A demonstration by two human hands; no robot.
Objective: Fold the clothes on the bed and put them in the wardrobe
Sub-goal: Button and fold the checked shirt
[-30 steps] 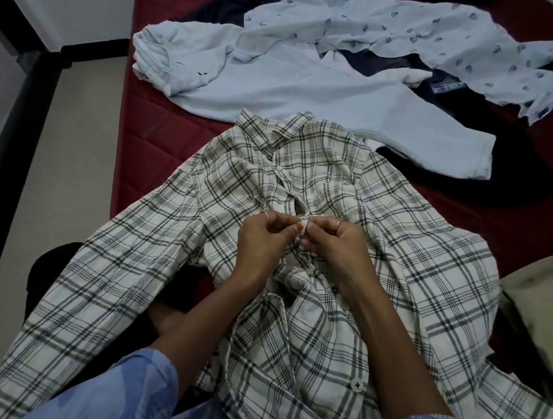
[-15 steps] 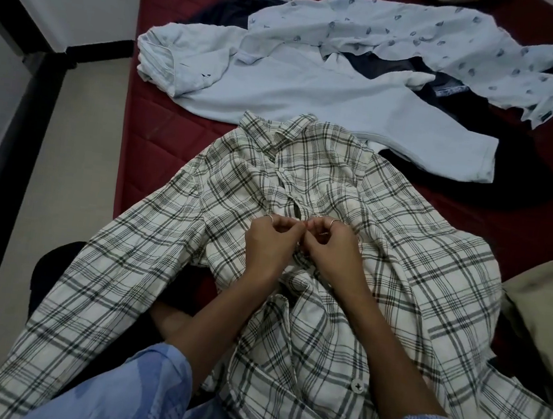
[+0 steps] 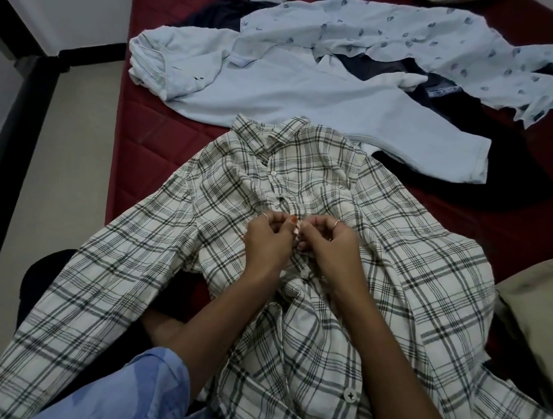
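Buttoning plaid shirt (image 3: 308, 192), barely any change in a second
Left hand (image 3: 266, 242) and right hand (image 3: 327, 249) stayed pinched on its placket below the collar; folding not started

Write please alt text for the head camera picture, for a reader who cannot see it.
Both hands, left hand and right hand, pinch the front placket of a plaid shirt spread on a red bed. Beyond it lie a plain pale blue shirt and a printed blue shirt.
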